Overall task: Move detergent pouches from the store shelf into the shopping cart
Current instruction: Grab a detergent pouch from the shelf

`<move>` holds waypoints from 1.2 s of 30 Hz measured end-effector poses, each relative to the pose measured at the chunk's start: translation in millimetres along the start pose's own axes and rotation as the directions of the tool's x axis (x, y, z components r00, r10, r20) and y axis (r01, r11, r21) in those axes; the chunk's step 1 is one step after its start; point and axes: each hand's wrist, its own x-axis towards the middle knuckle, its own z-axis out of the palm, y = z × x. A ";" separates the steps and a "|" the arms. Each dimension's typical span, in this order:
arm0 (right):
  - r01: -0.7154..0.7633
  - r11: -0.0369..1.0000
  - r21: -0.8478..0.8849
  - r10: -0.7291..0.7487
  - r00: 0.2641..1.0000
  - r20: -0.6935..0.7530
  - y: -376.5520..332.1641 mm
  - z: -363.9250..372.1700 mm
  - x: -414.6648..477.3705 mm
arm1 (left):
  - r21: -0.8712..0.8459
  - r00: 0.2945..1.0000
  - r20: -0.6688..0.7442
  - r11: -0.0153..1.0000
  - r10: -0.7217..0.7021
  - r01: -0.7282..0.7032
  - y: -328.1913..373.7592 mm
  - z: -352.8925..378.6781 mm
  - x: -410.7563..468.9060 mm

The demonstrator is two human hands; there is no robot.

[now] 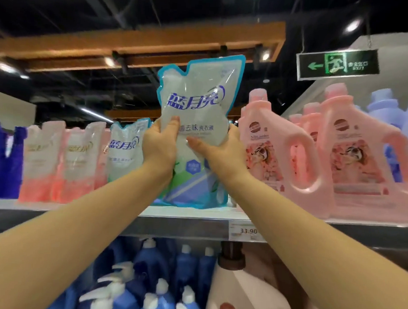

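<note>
You've got the blue-edged pouch [195,96] upright, base at shelf [57,209] level, left hand [159,148] & right hand [224,152] both gripping its middle. Second pouch [124,149] waits alongside. Cart's out of view, so the transfer looks barely started.

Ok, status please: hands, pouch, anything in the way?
Both the left hand and right hand grip the pouch at its middle. It is upright, bottom down at the shelf. A pink bottle is close on its right; cart not in view.
</note>
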 end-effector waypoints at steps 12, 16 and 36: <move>-0.051 0.991 -0.124 0.063 0.993 0.095 74.2 15.3 41.7 | -0.001 0.965 0.199 0.985 -0.170 0.173 -90.9 -13.8 40.8; -0.130 0.971 -0.200 0.152 0.984 0.098 87.1 10.0 46.5 | 0.012 0.902 0.321 0.954 -0.288 0.300 -111.6 -17.7 45.1; 0.146 0.377 -0.915 0.310 0.911 0.273 59.0 10.4 -10.0 | 0.568 0.655 0.529 0.799 -0.539 0.199 -118.9 -46.6 50.7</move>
